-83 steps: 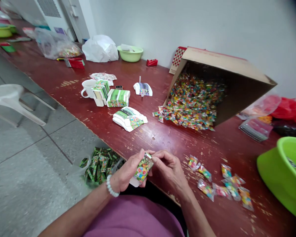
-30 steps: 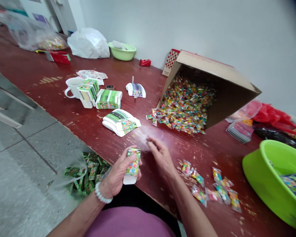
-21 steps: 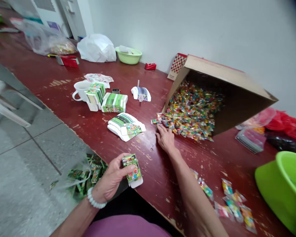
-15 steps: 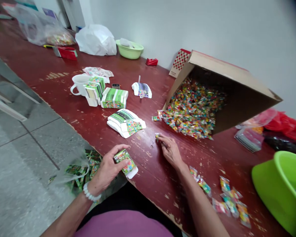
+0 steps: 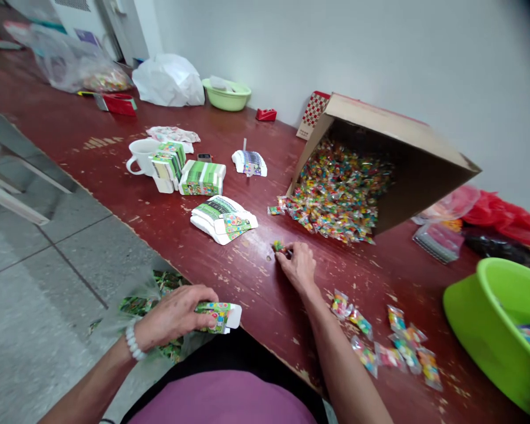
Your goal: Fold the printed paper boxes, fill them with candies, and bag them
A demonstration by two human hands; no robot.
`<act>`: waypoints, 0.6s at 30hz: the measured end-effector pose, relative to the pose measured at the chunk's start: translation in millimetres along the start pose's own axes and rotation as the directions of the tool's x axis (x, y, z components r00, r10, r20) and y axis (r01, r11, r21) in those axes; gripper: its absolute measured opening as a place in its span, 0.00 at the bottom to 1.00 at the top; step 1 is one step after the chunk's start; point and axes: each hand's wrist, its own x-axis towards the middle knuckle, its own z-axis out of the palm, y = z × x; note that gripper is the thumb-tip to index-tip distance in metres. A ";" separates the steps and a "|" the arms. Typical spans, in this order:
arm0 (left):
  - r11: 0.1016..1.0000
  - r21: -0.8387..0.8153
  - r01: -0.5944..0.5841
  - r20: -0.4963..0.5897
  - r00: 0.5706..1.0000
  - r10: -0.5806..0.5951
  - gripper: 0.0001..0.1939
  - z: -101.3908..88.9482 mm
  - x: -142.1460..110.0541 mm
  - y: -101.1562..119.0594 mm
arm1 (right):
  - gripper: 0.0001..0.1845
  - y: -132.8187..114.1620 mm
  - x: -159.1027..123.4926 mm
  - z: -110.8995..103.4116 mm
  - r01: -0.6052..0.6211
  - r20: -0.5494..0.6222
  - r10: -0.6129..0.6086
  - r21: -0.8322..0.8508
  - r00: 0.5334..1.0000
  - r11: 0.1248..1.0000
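Observation:
My left hand (image 5: 183, 312) is closed around a small green printed carton (image 5: 218, 318), held at the table's front edge with its white end flap sticking out to the right. Over the tabletop, my right hand (image 5: 298, 265) pinches a small wrapped candy (image 5: 278, 246) between thumb and fingers. Beyond that hand a large cardboard box (image 5: 428, 176) lies on its side, and a heap of wrapped candies (image 5: 335, 194) spills from its mouth. Several loose candy packets (image 5: 406, 350) lie to the right of my right forearm. Flattened cartons (image 5: 218, 218) are stacked left of my right hand.
Bundled green cartons (image 5: 202, 178) stand beside a white mug (image 5: 139, 156). A lime-green tub (image 5: 472, 312) is at the right. Below the table edge hangs a clear bag of green cartons (image 5: 168, 282). A white plastic chair (image 5: 13, 182) stands at the left.
My left hand has moved left and down, turning the carton so its flap points right. My right hand has drawn back slightly with the candy. Another packet shows beside my right forearm.

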 end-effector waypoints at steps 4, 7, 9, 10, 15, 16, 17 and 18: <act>0.969 -0.243 0.051 0.075 0.997 -0.034 0.10 1.6 -5.1 2.1 | 0.13 -3.3 -7.2 -2.0 -0.044 0.148 0.009 0.237 0.989 0.970; 0.819 -0.571 0.052 -0.021 0.997 -0.077 0.14 5.0 -2.6 10.0 | 0.21 -8.5 -20.0 -6.9 -0.143 0.262 0.031 0.419 0.964 0.897; 0.682 -0.730 0.033 -0.052 0.993 -0.104 0.17 7.9 0.9 16.4 | 0.25 -15.6 -31.1 -12.4 -0.202 0.318 0.037 0.503 0.947 0.840; 0.626 -0.779 0.034 -0.040 0.994 -0.104 0.18 9.3 2.7 19.5 | 0.26 -20.0 -36.8 -15.9 -0.229 0.340 0.039 0.540 0.940 0.810; 0.580 -0.808 0.100 0.055 0.994 -0.094 0.21 15.7 8.0 29.3 | 0.21 -39.5 -59.2 -35.7 -0.444 0.497 0.059 0.709 0.866 0.547; 0.594 -0.798 0.099 0.051 0.994 -0.097 0.21 17.2 8.2 30.3 | 0.20 -41.5 -61.9 -38.7 -0.469 0.518 0.053 0.722 0.854 0.509; 0.611 -0.786 0.092 0.041 0.994 -0.097 0.20 18.7 8.1 31.1 | 0.19 -42.7 -63.9 -41.0 -0.476 0.526 0.043 0.729 0.849 0.492; 0.631 -0.771 0.086 0.035 0.995 -0.092 0.19 20.3 7.7 32.0 | 0.18 -43.2 -65.5 -42.7 -0.473 0.525 0.032 0.736 0.850 0.485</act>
